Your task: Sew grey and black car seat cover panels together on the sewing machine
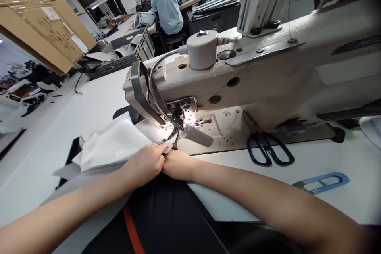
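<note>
A sewing machine point(268, 63) stands on the white table, its small lamp point(198, 135) lighting the needle area. White and grey fabric point(113, 143) lies left of the needle, with its edge running up to the presser foot. My left hand point(149, 160) is closed on the fabric edge just in front of the needle. Against it, on the right, my right hand point(178, 163) is closed too, at the same edge; its fingertips are mostly hidden behind the left hand. Black fabric point(166, 206) hangs below both hands.
Black-handled scissors point(268, 149) and blue thread snips point(326, 182) lie right of the hands. A cardboard box point(44, 20) and a grey crate point(143, 47) are at the back left. A person in light blue point(166, 4) sits further back.
</note>
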Demonstrator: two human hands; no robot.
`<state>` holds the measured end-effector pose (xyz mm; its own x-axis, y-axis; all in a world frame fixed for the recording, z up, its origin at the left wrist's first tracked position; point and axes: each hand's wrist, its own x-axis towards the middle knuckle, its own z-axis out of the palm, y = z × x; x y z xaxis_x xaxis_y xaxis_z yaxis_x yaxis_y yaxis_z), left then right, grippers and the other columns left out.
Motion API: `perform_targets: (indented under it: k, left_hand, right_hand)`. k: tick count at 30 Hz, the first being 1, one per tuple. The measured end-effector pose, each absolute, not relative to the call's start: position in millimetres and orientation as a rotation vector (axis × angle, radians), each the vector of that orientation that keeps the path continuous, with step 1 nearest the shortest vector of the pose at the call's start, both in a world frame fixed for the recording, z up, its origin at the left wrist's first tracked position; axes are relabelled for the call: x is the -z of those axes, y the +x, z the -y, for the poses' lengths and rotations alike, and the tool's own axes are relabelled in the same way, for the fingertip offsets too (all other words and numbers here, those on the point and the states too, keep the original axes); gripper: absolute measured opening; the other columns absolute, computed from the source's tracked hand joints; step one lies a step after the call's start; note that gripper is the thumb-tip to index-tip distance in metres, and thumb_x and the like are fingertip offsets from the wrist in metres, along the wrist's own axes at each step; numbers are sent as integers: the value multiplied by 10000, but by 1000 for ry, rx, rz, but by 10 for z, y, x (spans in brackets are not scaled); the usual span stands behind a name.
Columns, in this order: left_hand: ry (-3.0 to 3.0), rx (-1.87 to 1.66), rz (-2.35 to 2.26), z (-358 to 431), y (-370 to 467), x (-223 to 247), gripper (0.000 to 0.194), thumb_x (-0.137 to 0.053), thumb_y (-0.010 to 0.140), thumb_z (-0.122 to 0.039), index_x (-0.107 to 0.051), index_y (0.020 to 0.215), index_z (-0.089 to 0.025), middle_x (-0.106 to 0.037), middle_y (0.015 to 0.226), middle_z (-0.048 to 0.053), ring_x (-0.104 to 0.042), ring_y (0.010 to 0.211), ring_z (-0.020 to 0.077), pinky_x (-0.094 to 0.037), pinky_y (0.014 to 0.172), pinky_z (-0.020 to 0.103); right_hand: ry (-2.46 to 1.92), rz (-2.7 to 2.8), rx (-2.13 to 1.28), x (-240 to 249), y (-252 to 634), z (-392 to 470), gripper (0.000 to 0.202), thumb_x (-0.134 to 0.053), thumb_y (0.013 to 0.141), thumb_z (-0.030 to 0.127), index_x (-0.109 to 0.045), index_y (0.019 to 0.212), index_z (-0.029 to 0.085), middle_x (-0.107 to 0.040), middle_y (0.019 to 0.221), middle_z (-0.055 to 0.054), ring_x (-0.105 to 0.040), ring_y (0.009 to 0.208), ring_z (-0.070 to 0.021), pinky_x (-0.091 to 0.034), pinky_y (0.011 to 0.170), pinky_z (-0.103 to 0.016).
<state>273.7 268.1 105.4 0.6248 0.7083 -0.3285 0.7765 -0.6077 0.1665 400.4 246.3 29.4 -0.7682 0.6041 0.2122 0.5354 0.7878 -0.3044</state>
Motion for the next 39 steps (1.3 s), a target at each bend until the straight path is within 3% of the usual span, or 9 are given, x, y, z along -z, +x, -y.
perform_targets:
  k: [3,6,8,11,14,22,29,35,39]
  left_hand:
    - [2357,174,-1201,-2673,2667,-949,461,-399,846,-243,-553,1276,-180,-604,1266,51,-569,1149,225,-465,984,330]
    - [2219,110,-1185,-2671,2633,-887,482,-363,846,-214,-546,1291,-182,-566,1319,32,-529,1210,208,-426,1047,340]
    - [2207,90,-1217,-2650,2636,-854,490,-341,856,-201,-530,1307,-175,-545,1342,34,-510,1232,204,-404,1073,356]
    - [2314,135,-1246,-2607,2671,-817,507,-342,860,-194,-488,1343,-142,-528,1356,77,-495,1247,228,-378,1094,397]
    - [2354,195,-1211,-2593,2725,-802,512,-348,853,-181,-486,1345,-136,-548,1332,96,-510,1233,247,-389,1084,410]
    - [2251,148,-1203,-2617,2791,-753,494,-347,831,-154,-545,1283,-190,-592,1282,48,-555,1170,212,-440,1015,333]
    - [2514,414,-1400,-2741,3034,-790,347,-352,816,-141,-656,976,-184,-680,870,75,-645,842,231,-510,735,323]
    - [2704,653,-1446,-2795,3116,-813,378,-352,831,-119,-606,1102,-193,-651,923,103,-652,747,254,-504,620,338]
    - [2803,747,-1367,-2756,3077,-815,351,-361,859,-100,-591,1115,-171,-633,954,127,-636,866,282,-506,650,339]
  right_hand:
    - [-748,2598,-195,-209,4331,-2236,295,-417,916,123,-571,1167,101,-593,1159,-132,-495,1146,-210,-358,1030,-357]
    - [-662,2525,-165,-205,4465,-2083,528,-568,824,258,-451,1321,122,-505,1275,-152,-405,1247,-270,-284,1087,-424]
    - [-668,2477,-131,-198,4402,-2048,489,-570,817,284,-489,1287,173,-541,1215,-133,-463,1184,-266,-318,1057,-429]
    - [-680,2423,9,-158,4236,-2045,200,-457,864,149,-622,972,182,-631,908,-66,-593,867,-186,-462,832,-324]
    - [-619,2392,100,-135,4191,-2028,205,-434,847,79,-573,732,176,-596,698,-14,-557,636,-139,-454,620,-260]
    - [-754,2395,107,-187,4417,-1868,189,-427,902,98,-604,945,150,-629,851,-78,-598,877,-175,-494,740,-275]
    - [-774,2421,102,-146,4527,-2013,263,-398,900,76,-600,1066,113,-629,1025,-151,-584,1067,-220,-515,837,-311]
    - [-792,2376,89,-147,4585,-2111,298,-363,914,78,-616,1072,103,-638,1031,-149,-570,1117,-231,-506,899,-325]
    - [-828,2356,59,-138,4558,-2090,268,-396,911,78,-618,1058,104,-638,1018,-152,-580,1096,-228,-505,890,-322]
